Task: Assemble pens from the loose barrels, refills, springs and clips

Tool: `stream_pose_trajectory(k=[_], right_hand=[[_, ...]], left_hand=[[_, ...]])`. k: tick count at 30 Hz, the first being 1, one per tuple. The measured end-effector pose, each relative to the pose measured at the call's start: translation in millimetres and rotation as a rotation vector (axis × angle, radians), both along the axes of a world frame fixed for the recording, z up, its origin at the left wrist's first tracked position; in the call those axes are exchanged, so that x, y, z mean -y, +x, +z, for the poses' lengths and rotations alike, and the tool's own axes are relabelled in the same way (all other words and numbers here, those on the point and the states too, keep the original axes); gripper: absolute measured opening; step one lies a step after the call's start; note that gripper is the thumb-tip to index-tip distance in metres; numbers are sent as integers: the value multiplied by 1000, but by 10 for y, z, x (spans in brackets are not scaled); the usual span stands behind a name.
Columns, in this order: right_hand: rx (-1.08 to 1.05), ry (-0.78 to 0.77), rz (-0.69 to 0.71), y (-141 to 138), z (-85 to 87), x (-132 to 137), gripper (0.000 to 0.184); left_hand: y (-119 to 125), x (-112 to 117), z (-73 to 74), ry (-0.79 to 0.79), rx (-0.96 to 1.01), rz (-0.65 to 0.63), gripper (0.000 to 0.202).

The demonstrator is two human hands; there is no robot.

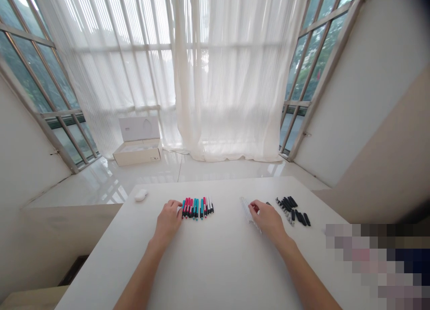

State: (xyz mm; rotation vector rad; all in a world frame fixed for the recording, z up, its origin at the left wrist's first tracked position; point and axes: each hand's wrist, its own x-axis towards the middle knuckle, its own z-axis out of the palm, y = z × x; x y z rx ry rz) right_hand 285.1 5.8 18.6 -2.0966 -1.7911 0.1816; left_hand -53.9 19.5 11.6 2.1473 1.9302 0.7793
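A row of pens with pink, teal and white barrels and black grips lies side by side on the white table. At its left end, my left hand rests with bent fingers, thumb and index apart, the tips against the outermost teal pen. Thin pale rods, which look like pen refills, lie in a slanted row to the right. Over them is my right hand, thumb and fingers pinched together at the row's right side. The hand hides part of the rods, and whatever the fingertips grip is too small to make out.
Right of my right hand lie several black grips and small grey parts. A white rounded case sits at the table's far left corner. Behind the table, an open white box stands on the sill before a curtain.
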Motion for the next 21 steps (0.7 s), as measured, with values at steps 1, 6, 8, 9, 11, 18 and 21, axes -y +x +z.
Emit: stream_pose_trajectory(k=[1,6,8,9,11,18,21], right_hand=[[1,2,0,4,4,1,26],[36,-36,9,42,2,12,24],[55,-59,18,61,-7,16,23],[62,-68,18,72,-12,16,22],[70,-76,7,97,-19,16,22],[85,-96,-55,155,-25,14,20],[104,-106,-88,143,-26,11,22]], left_hand=[[-14,8,15,-34,-21,5,19],[-47,19,52,-85,-77,7,27],[-48,21,61,-78,-90,16,29],[-48,21,65,-75,-97,19,28],[-52,22,73,-70,-114,25,26],[-107,21,96,-126,-214,128,19],[-118,26,98,-139,-233,158,18]])
